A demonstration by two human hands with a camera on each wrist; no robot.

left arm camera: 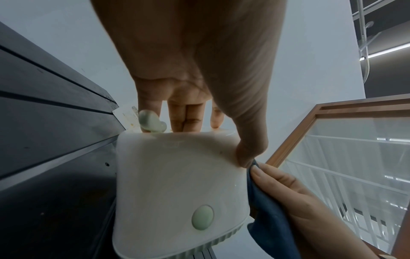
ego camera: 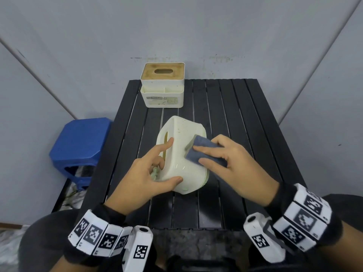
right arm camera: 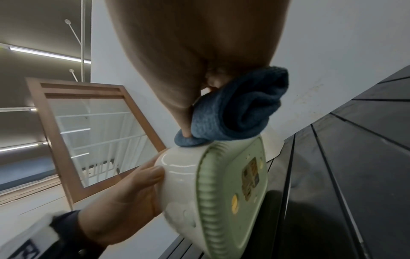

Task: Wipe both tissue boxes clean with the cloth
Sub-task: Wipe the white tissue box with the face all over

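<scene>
A white rounded tissue box [ego camera: 182, 154] with a pale green base is tipped on its side at the middle of the black slatted table [ego camera: 245, 114]. My left hand [ego camera: 151, 169] grips it, thumb on the near side and fingers on the slotted face [left arm camera: 177, 175]. My right hand [ego camera: 231, 160] holds a folded blue cloth [ego camera: 204, 152] and presses it on the box's upper side [right arm camera: 233, 115]. The green ribbed base [right arm camera: 221, 184] faces right. A second tissue box [ego camera: 162, 85], white with a wooden lid, stands upright at the table's far left edge.
A blue plastic stool [ego camera: 80, 146] stands left of the table. Grey walls close in behind and on both sides. The right half of the table [ego camera: 235, 99] holds nothing.
</scene>
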